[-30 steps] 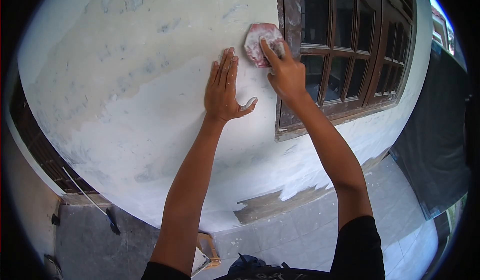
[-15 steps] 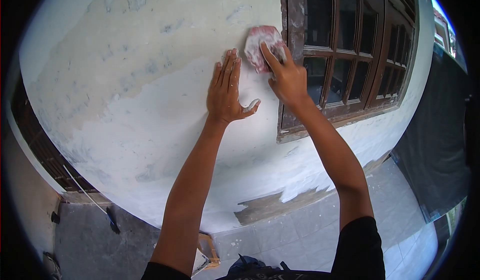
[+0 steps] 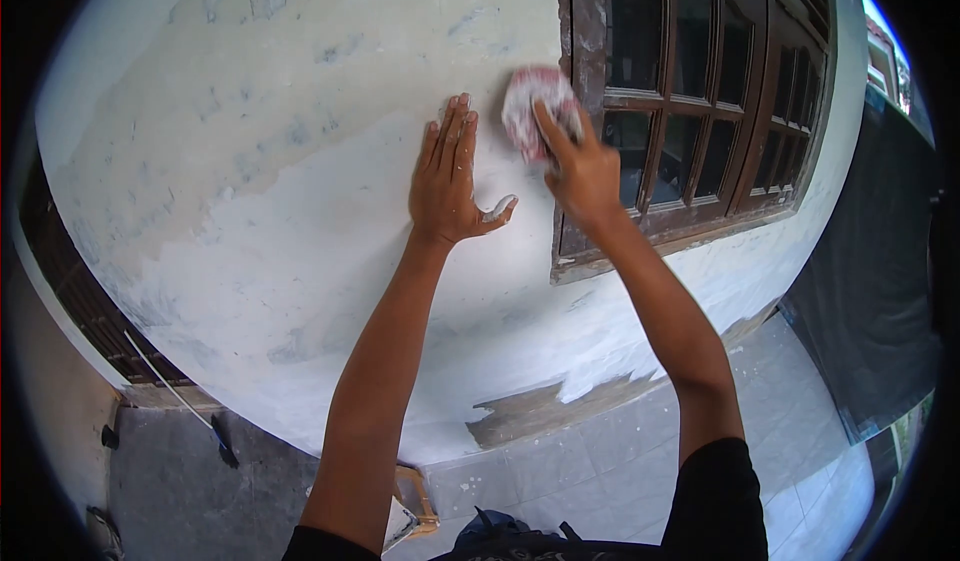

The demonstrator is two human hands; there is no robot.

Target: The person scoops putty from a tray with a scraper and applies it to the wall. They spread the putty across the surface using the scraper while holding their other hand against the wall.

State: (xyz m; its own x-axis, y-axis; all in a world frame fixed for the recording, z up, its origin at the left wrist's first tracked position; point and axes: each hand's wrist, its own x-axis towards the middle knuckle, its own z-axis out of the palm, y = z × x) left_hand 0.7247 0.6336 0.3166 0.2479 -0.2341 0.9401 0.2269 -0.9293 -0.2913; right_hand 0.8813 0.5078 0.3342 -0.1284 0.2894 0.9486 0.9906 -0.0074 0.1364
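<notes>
My left hand (image 3: 447, 183) lies flat against the pale wall (image 3: 300, 211), fingers pointing up and thumb out to the side. White paste coats its thumb. To its right, my right hand (image 3: 583, 171) is closed on a crumpled red-and-white cloth (image 3: 530, 111) smeared with white, and presses it to the wall beside the window frame (image 3: 588, 51). Its index finger stretches over the cloth, slightly blurred. Around both hands the wall has smooth white patches, with cream areas and bluish-grey marks above.
The brown wooden window (image 3: 690, 91) with dark panes is close to my right hand. Below it the wall's bottom shows a bare grey-brown patch (image 3: 540, 416). A broom (image 3: 222, 441) leans at lower left, a wooden stool (image 3: 415, 496) stands by my left arm, and a dark sheet (image 3: 860, 271) hangs at right.
My right hand and the cloth have moved a little down and to the right, nearer the window frame. My left hand stays flat at nearly the same spot on the wall.
</notes>
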